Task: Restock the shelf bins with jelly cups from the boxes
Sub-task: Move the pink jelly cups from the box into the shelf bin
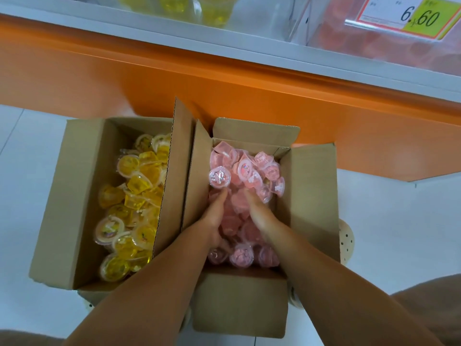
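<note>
Since the pink jelly cups [245, 171] heaped in the right box [311, 191] look light, slick and loose, scooping from both sides suits them; the left hand [214, 221] presses in fairly flat, while the right hand [259, 213] is too blurred to tell.

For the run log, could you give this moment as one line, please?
left hand: in pink box | right hand: same, blurred | yellow box: untouched
</note>
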`<control>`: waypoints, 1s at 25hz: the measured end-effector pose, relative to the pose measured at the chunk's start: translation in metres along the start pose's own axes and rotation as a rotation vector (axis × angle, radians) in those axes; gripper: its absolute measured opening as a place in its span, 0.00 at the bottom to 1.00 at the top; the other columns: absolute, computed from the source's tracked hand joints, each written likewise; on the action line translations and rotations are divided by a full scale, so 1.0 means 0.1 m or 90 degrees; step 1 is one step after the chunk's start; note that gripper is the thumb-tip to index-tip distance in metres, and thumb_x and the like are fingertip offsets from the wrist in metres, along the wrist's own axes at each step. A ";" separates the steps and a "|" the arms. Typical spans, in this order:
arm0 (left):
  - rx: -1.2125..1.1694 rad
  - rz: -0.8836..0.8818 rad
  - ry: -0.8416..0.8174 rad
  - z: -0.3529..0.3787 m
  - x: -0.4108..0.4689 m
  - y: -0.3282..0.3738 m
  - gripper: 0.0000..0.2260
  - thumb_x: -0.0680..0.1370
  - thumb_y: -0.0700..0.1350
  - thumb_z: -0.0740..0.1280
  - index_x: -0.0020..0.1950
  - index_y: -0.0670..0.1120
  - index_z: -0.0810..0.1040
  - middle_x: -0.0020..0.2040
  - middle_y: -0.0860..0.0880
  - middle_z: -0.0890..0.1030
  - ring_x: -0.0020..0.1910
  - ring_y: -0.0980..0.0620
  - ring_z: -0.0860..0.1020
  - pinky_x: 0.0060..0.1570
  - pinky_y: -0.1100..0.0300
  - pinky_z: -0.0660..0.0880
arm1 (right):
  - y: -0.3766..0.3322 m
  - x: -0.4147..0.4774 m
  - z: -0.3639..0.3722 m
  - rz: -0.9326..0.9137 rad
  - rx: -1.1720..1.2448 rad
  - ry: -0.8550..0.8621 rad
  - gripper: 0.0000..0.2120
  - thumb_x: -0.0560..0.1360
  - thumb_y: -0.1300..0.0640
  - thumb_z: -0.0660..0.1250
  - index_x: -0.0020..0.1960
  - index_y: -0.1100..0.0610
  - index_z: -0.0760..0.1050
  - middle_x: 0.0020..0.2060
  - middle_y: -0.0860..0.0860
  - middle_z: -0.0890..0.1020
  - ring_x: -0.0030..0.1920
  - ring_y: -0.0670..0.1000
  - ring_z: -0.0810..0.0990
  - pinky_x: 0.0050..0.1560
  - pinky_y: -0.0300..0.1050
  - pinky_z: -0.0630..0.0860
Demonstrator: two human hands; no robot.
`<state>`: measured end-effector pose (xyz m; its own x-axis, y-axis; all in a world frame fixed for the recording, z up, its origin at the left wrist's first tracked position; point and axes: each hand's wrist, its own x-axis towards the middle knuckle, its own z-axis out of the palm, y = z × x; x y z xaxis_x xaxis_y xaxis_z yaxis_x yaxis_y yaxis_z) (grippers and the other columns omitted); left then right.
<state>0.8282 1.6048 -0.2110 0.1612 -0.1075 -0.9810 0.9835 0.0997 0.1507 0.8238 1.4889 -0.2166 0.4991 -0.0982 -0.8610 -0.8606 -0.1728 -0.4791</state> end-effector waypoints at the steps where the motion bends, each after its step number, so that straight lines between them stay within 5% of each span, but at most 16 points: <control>1: -0.005 0.002 0.006 0.00 0.02 0.01 0.32 0.74 0.73 0.59 0.67 0.52 0.76 0.59 0.44 0.80 0.65 0.36 0.73 0.63 0.24 0.62 | -0.02 0.03 0.03 0.000 -0.008 -0.003 0.34 0.69 0.28 0.51 0.69 0.43 0.70 0.65 0.49 0.76 0.63 0.53 0.75 0.67 0.55 0.68; 3: -0.005 -0.001 0.001 0.02 0.02 0.03 0.31 0.75 0.73 0.59 0.66 0.52 0.77 0.56 0.45 0.80 0.66 0.34 0.73 0.62 0.22 0.62 | -0.04 0.10 0.04 -0.009 -0.032 -0.009 0.37 0.66 0.26 0.49 0.70 0.41 0.68 0.66 0.49 0.75 0.65 0.55 0.73 0.68 0.56 0.67; 9: -0.005 -0.002 -0.018 -0.04 0.06 0.00 0.30 0.73 0.73 0.62 0.63 0.53 0.77 0.57 0.44 0.79 0.57 0.37 0.75 0.57 0.23 0.68 | -0.02 0.02 -0.25 0.024 -0.020 -0.067 0.28 0.77 0.33 0.51 0.71 0.45 0.66 0.64 0.47 0.70 0.69 0.54 0.67 0.65 0.50 0.62; 14: -0.020 -0.027 -0.061 -0.03 0.04 0.00 0.26 0.75 0.71 0.62 0.61 0.53 0.77 0.57 0.42 0.77 0.57 0.35 0.75 0.56 0.26 0.72 | 0.13 0.02 -0.21 0.047 0.060 -0.100 0.23 0.73 0.29 0.58 0.55 0.43 0.77 0.52 0.44 0.81 0.52 0.46 0.78 0.57 0.45 0.71; 17: -0.034 -0.016 -0.076 -0.01 0.00 0.00 0.26 0.75 0.70 0.63 0.60 0.51 0.79 0.59 0.40 0.80 0.57 0.36 0.78 0.53 0.31 0.76 | 0.23 0.07 -0.25 0.065 0.137 -0.119 0.30 0.67 0.26 0.62 0.59 0.44 0.79 0.53 0.47 0.84 0.55 0.52 0.82 0.61 0.52 0.75; 22: -0.015 0.014 -0.077 0.00 -0.09 -0.02 0.21 0.76 0.64 0.65 0.60 0.50 0.80 0.54 0.42 0.83 0.53 0.41 0.81 0.53 0.37 0.78 | 0.30 0.02 -0.34 0.089 0.251 -0.165 0.24 0.75 0.36 0.61 0.61 0.51 0.79 0.49 0.52 0.85 0.43 0.51 0.85 0.43 0.45 0.79; 25: -0.017 0.033 -0.094 0.00 -0.16 -0.02 0.21 0.77 0.64 0.65 0.60 0.50 0.80 0.53 0.43 0.84 0.52 0.42 0.82 0.48 0.44 0.80 | 0.29 -0.06 -0.32 0.077 0.323 -0.184 0.19 0.75 0.41 0.64 0.55 0.53 0.81 0.47 0.53 0.85 0.40 0.50 0.84 0.43 0.45 0.79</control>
<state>0.8239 1.6058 -0.1959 0.2239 -0.2456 -0.9432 0.9713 0.1355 0.1953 0.7993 1.4528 -0.2197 0.4083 0.1943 -0.8919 -0.8858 0.3204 -0.3358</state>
